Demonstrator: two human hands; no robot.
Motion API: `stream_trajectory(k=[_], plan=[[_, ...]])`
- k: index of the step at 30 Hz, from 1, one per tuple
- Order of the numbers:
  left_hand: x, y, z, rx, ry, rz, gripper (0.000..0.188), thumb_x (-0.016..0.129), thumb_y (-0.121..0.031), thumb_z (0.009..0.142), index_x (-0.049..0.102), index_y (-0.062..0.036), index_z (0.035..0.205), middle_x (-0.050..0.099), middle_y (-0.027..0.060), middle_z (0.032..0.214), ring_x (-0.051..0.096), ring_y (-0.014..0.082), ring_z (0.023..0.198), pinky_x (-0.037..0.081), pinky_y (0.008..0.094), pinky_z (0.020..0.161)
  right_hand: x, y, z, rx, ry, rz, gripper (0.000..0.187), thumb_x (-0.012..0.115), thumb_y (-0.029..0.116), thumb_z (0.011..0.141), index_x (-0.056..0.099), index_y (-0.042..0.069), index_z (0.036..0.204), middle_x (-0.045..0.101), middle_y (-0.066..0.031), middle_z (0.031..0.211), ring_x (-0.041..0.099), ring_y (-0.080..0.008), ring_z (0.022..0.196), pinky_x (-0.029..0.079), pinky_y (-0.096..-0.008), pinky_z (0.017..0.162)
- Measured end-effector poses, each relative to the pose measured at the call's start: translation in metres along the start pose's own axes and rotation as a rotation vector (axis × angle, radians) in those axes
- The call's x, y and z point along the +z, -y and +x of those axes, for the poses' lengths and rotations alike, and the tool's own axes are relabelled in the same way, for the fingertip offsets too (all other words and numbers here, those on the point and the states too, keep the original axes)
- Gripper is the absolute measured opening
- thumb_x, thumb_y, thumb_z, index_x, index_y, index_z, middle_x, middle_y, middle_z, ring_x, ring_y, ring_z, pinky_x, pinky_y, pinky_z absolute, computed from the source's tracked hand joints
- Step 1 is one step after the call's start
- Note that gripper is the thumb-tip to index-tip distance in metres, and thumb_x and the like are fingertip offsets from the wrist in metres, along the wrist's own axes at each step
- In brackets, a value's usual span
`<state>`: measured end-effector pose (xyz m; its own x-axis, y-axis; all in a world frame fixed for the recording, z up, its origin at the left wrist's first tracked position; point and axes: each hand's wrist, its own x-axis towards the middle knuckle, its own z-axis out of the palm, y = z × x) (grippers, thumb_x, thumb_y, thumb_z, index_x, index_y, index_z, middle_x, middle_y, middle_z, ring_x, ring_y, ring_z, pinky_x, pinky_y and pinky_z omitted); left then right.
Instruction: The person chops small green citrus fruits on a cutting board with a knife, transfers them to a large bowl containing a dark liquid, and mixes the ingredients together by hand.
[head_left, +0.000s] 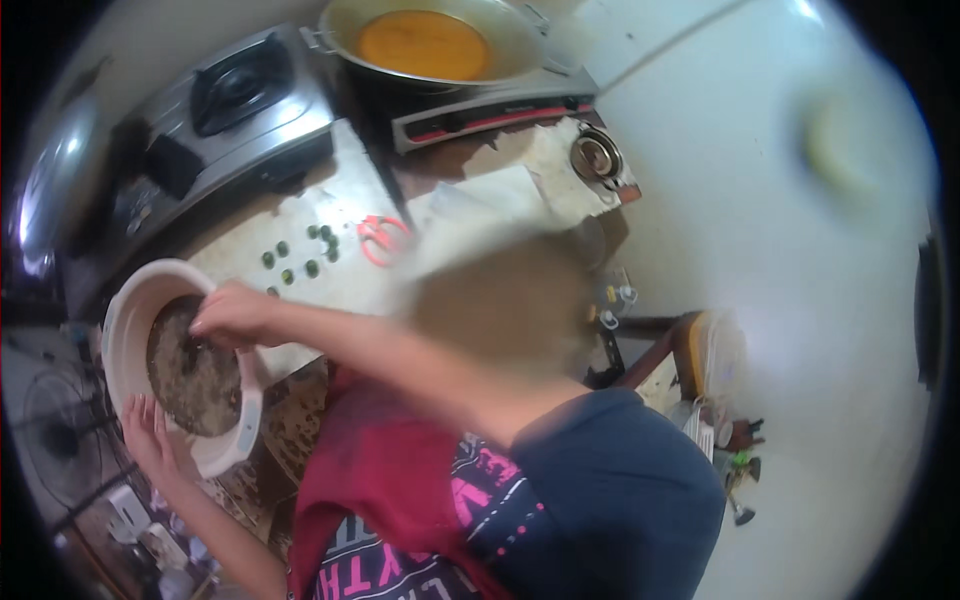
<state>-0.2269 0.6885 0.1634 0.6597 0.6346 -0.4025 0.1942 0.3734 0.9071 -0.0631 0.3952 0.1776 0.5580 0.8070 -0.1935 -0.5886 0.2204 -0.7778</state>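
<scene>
Two hands are at work on one round plastic basin (127,345) in the left part of the frame. The right hand (236,314) is over the basin's upper right side, its fingers bunched together and pointing down into the mixture (195,395); whether they are clamped on anything cannot be told, as the tips are partly hidden. The left hand (152,440) is at the basin's lower left rim, touching it, fingers extended and close together; its thumb is not clear, so a grip on the rim cannot be confirmed.

Basin: pale pink, smooth, wide-rimmed, tilted in view. Mixture: grey-brown, wet-looking, uneven in texture, with a dark patch just below the right hand.

Right of the basin, on the pale, stained surface (350,285), lie several small, rounded green pieces (312,268), most of them apart, and near them scissors (380,240) with orange-red looped handles.

At the top centre, a wide metal pan (343,35) with sloping sides holds smooth orange liquid (425,45). At the upper left is a shiny metal stove (290,125) with a black burner grate (240,88).
</scene>
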Motion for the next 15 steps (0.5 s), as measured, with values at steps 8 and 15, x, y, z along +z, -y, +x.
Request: stream_trajectory(k=[8, 15], plan=[[0.122, 0.005, -0.085, 0.098, 0.201, 0.069, 0.038, 0.055, -0.011, 0.091, 0.044, -0.0026, 0.126, 0.054, 0.0126, 0.117, 0.055, 0.0208, 0.104, 0.046, 0.0316, 0.087, -0.201, 0.061, -0.423, -0.575, -1.108, 0.825, 0.011, 0.056, 0.021, 0.080, 0.053, 0.013, 0.074, 0.053, -0.0030, 0.065, 0.051, -0.0139, 0.054, 0.035, -0.0218, 0.041], [0.271, 0.034, -0.116, 0.070, 0.433, 0.235, 0.037, 0.050, -0.015, 0.093, 0.044, -0.0016, 0.128, 0.054, 0.0125, 0.119, 0.056, 0.0216, 0.106, 0.045, 0.0324, 0.088, -0.428, 0.073, -0.579, -0.770, -1.834, 0.992, 0.074, 0.043, 0.059, 0.087, 0.025, 0.012, 0.142, 0.021, -0.0140, 0.148, 0.020, -0.0395, 0.135, 0.021, -0.0662, 0.103]])
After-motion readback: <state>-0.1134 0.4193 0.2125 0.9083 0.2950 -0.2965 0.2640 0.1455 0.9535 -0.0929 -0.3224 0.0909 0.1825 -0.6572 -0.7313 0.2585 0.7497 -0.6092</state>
